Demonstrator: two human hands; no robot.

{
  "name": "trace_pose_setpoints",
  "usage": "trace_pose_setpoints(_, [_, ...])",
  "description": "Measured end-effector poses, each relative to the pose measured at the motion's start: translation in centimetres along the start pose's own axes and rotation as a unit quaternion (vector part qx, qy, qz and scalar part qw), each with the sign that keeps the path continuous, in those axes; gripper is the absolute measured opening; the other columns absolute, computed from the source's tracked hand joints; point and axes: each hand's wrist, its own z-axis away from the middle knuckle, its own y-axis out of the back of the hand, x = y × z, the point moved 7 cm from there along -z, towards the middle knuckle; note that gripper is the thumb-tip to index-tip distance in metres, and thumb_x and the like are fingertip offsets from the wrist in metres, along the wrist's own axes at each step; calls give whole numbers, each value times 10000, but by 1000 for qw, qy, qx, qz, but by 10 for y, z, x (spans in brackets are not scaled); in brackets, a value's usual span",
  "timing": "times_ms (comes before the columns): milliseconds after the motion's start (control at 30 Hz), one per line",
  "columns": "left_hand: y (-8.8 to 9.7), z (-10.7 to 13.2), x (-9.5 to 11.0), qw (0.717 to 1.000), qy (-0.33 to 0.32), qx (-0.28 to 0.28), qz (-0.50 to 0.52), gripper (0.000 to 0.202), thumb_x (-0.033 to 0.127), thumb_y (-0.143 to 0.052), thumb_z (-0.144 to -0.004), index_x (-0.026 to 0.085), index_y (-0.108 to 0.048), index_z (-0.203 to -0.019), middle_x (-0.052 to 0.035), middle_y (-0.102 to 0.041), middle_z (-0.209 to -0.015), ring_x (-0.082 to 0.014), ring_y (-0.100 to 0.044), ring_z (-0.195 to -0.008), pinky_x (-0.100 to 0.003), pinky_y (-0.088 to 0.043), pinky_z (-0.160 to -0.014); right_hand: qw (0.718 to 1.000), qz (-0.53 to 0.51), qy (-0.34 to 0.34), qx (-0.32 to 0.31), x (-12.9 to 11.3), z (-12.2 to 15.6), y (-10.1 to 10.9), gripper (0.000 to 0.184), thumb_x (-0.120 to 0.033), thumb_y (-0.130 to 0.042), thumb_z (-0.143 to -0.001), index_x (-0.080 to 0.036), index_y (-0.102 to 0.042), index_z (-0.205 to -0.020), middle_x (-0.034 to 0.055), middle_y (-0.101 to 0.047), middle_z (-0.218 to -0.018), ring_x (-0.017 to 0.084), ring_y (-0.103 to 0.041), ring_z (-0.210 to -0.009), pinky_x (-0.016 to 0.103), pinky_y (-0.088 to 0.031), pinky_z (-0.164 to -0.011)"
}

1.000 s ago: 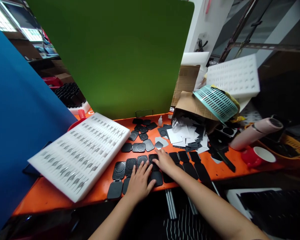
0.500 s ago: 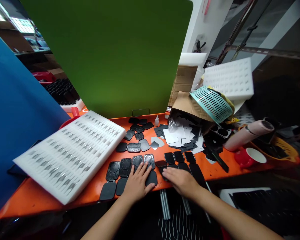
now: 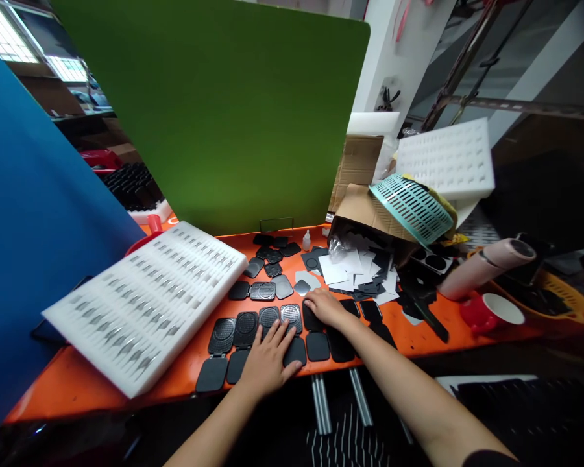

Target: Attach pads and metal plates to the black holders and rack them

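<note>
My left hand (image 3: 268,356) lies flat, fingers spread, on a row of black hinged cases (image 3: 246,327) near the front edge of the orange table (image 3: 102,383). The round mesh insides of these cases face up. My right hand (image 3: 325,306) rests just to the right, fingers curled down on a plain black case (image 3: 317,346) in the neighbouring row. Whether it grips anything is hidden by the fingers. More black cases (image 3: 372,311) continue to the right.
A white foam tray (image 3: 146,298) with slotted parts lies tilted on the left. Loose black cases (image 3: 267,259), a small glue bottle (image 3: 306,240), white cards (image 3: 350,266) and a tipped cardboard box (image 3: 365,207) sit behind. A red cup (image 3: 491,312) stands right. Green and blue screens rise behind.
My right hand has moved from the table's front edge back up and left onto the black cases. My left hand has stayed on its row.
</note>
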Motion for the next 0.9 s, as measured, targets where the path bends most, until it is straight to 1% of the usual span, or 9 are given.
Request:
trace_pose_setpoints(200, [2,-2,-1,1000,3,-20,5,643,536,-408,-773,311,-191,-1335,-28,-205,-1412,-264,-171,-1277,-502,-74,-1008,994,27,-18,100,9,42,19,370,-354,-399,-837,-227,-458,-1180,75,-488,-1158,199,-387,-1110,342,-297,-929])
trace_pose_setpoints(267, [4,-7,4,1000,3,-16,7,628,520,-414,-776,312,-207,-1331,-25,-195,-1415,-266,-162,-1279,-505,-81,-1007,997,39,1,71,18,66,17,463,-421,-407,-820,-241,-388,-1246,70,-414,-1265,209,-315,-1189,373,-245,-976])
trace_pose_setpoints(367, [6,-23,21,1000,-7,8,13,589,483,-385,-805,302,-204,-1335,-17,-180,-1419,-259,-159,-1281,-500,-79,-1012,995,84,47,-32,28,102,-2,799,-545,-578,-642,-266,-260,-1321,56,-188,-1408,257,-126,-1282,447,-98,-1030])
trace_pose_setpoints(433, [3,-35,32,1000,-9,20,14,583,479,-365,-814,286,-200,-1339,-26,-183,-1418,-258,-167,-1279,-503,-64,-1013,989,113,66,-64,31,122,-14,896,-473,-667,-572,-269,-237,-1330,60,-111,-1427,267,-90,-1290,455,-52,-1037])
trace_pose_setpoints(533, [-7,-48,41,1000,1,18,12,603,505,-356,-808,257,-215,-1339,-58,-202,-1410,-271,-182,-1273,-523,-51,-1005,987,119,92,-52,26,143,-12,740,-260,-627,-647,-254,-299,-1310,65,-180,-1411,246,-157,-1280,425,-107,-1040])
trace_pose_setpoints(600, [-13,-50,41,1000,-2,13,9,611,521,-349,-804,256,-218,-1338,-61,-200,-1411,-272,-181,-1274,-528,-52,-1002,988,83,122,-40,18,151,5,564,-183,-513,-727,-263,-377,-1268,42,-326,-1355,211,-263,-1246,385,-194,-1024])
trace_pose_setpoints(700, [-16,-46,40,1000,-15,13,3,606,529,-336,-806,274,-205,-1340,-44,-188,-1415,-270,-168,-1278,-521,-46,-1005,995,-11,101,7,18,146,50,361,-192,-382,-819,-275,-500,-1149,18,-556,-1140,161,-482,-1060,310,-352,-915])
trace_pose_setpoints(767, [-16,-42,39,1000,-17,17,-1,605,526,-336,-808,281,-191,-1342,-35,-183,-1417,-271,-161,-1279,-518,-36,-1007,996,-59,57,20,28,128,71,274,-279,-405,-830,-257,-552,-1061,23,-608,-1006,163,-540,-931,283,-410,-813])
trace_pose_setpoints(900, [-13,-41,39,1000,-13,20,-2,608,524,-339,-809,290,-171,-1345,-30,-174,-1419,-269,-164,-1278,-522,-32,-1005,993,-91,57,-44,41,71,63,250,-326,-460,-807,-213,-571,-1000,22,-606,-984,161,-536,-904,262,-402,-795])
